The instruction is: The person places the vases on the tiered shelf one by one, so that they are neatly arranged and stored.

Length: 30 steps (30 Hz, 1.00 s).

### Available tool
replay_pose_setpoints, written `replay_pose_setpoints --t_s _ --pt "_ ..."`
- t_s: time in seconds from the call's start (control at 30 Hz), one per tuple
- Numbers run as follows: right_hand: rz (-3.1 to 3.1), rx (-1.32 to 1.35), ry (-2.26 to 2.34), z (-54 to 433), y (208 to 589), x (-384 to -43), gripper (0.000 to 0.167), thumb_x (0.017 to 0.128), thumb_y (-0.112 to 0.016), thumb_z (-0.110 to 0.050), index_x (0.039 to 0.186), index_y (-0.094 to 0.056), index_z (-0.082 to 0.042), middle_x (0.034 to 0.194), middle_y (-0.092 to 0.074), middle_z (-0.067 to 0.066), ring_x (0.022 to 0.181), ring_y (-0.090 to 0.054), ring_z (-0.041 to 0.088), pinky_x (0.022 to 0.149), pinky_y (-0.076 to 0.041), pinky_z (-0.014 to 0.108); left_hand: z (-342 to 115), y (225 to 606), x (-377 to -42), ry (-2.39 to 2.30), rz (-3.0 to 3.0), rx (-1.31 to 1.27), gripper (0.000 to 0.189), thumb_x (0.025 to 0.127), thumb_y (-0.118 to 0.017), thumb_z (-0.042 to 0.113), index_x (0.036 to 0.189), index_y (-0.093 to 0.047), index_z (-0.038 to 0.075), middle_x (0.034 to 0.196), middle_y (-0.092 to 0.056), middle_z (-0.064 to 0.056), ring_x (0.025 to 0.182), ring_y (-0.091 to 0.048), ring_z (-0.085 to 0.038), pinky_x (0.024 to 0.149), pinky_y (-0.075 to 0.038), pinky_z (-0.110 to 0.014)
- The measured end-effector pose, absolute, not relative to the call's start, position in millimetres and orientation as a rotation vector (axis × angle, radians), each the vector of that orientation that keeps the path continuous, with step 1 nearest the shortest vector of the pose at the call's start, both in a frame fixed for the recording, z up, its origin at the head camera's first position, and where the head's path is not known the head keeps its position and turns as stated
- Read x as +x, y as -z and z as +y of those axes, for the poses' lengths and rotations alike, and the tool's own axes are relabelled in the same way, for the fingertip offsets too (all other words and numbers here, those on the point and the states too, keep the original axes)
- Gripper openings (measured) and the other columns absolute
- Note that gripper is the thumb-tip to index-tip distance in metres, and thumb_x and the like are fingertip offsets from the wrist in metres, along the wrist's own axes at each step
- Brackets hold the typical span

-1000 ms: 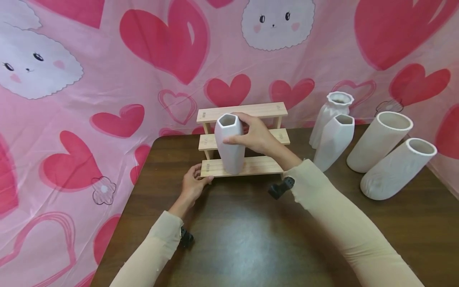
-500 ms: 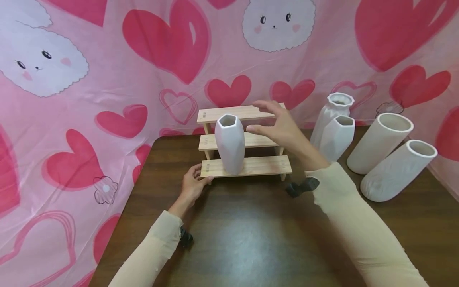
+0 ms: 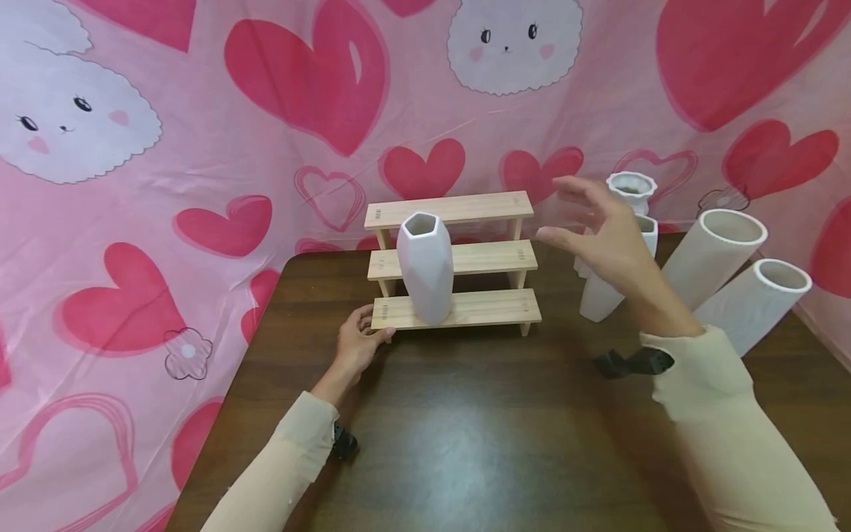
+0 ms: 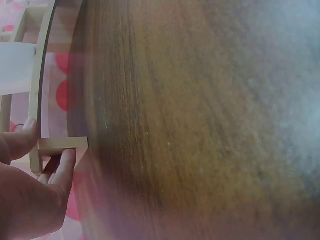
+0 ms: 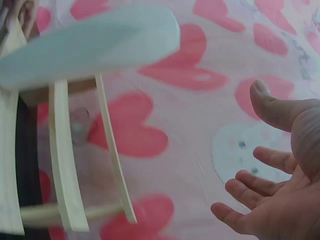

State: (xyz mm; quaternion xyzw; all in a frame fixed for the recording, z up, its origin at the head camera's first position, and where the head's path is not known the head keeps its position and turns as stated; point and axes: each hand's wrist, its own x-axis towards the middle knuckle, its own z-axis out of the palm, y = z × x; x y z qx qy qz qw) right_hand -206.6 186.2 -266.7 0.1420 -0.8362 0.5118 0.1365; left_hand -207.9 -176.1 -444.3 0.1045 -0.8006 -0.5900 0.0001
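Note:
A three-step wooden display stand stands at the back of the table. On the left part of its lowest step, a white faceted vase with a five-sided mouth stands upright. My left hand grips the left end of that step; in the left wrist view, the thumb lies on the board and the fingers curl round the leg. My right hand hangs in the air with spread fingers, holding nothing. It partly hides a second faceted vase and a vase with a ruffled rim.
Two white cylindrical vases, a smooth one and a textured one, stand at the right, partly behind my right forearm. Behind the dark wooden table hangs a pink cloth with hearts.
My right hand has let go of the faceted vase on the lowest step and moved right, towards the other vases. The left hand has stayed on the stand.

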Motion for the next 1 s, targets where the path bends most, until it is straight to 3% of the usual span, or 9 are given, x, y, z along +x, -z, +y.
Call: replay_pose_setpoints --t_s 0.2,0.43,0.6,0.7,0.93,1.0 --pt "-2.331 0.381 -1.412 222 272 -199 0.066 0.080 -0.077 -0.008 0.140 -0.049 -0.016 0.137 -0.050 0.002 0.124 -0.046 0.017 0.103 -0.040 0.027 -176 446 -209 1.869 -2.487 0.322 0.061 0.082 -0.075 0.004 0.137 -0.048 0.009 0.119 -0.063 -0.015 0.109 -0.060 -0.025 0.076 -0.050 -0.023" --pt "-2.367 0.248 -1.286 259 270 -180 0.070 0.080 -0.078 -0.008 0.141 -0.048 -0.025 0.132 -0.046 -0.004 0.118 -0.050 0.009 0.080 -0.042 0.004 -177 446 -209 1.841 -2.504 0.321 0.061 0.082 -0.075 0.005 0.137 -0.048 0.009 0.122 -0.062 -0.015 0.114 -0.058 -0.027 0.083 -0.051 -0.030" --pt "-2.337 0.092 -1.141 284 274 -173 0.071 0.077 -0.080 -0.010 0.140 -0.050 -0.026 0.131 -0.047 -0.011 0.120 -0.044 0.003 0.100 -0.034 0.012 -177 445 -209 1.836 -2.510 0.325 0.059 0.083 -0.075 0.007 0.136 -0.049 0.010 0.121 -0.063 -0.013 0.113 -0.059 -0.025 0.083 -0.050 -0.031" --pt "-2.323 -0.035 -1.024 303 280 -168 0.073 0.076 -0.081 -0.015 0.141 -0.049 -0.028 0.138 -0.046 -0.008 0.124 -0.041 0.003 0.107 -0.028 0.018 -177 445 -209 1.833 -2.511 0.316 0.059 0.083 -0.075 0.007 0.135 -0.049 0.009 0.120 -0.063 -0.013 0.112 -0.059 -0.025 0.081 -0.050 -0.030" --pt "-2.388 -0.178 -0.793 354 300 -150 0.080 0.079 -0.077 -0.020 0.149 -0.038 -0.021 0.151 -0.035 0.015 0.140 -0.028 0.033 0.114 -0.020 0.042 -176 445 -208 1.847 -2.508 0.329 0.059 0.083 -0.075 0.007 0.135 -0.049 0.010 0.119 -0.064 -0.013 0.112 -0.059 -0.025 0.079 -0.050 -0.028" --pt "-2.372 -0.201 -0.805 368 312 -148 0.080 0.079 -0.077 -0.021 0.149 -0.038 -0.021 0.153 -0.034 0.014 0.141 -0.026 0.031 0.115 -0.017 0.040 -176 445 -207 1.859 -2.501 0.326 0.059 0.083 -0.075 0.006 0.136 -0.049 0.009 0.119 -0.063 -0.013 0.113 -0.059 -0.026 0.079 -0.051 -0.028"
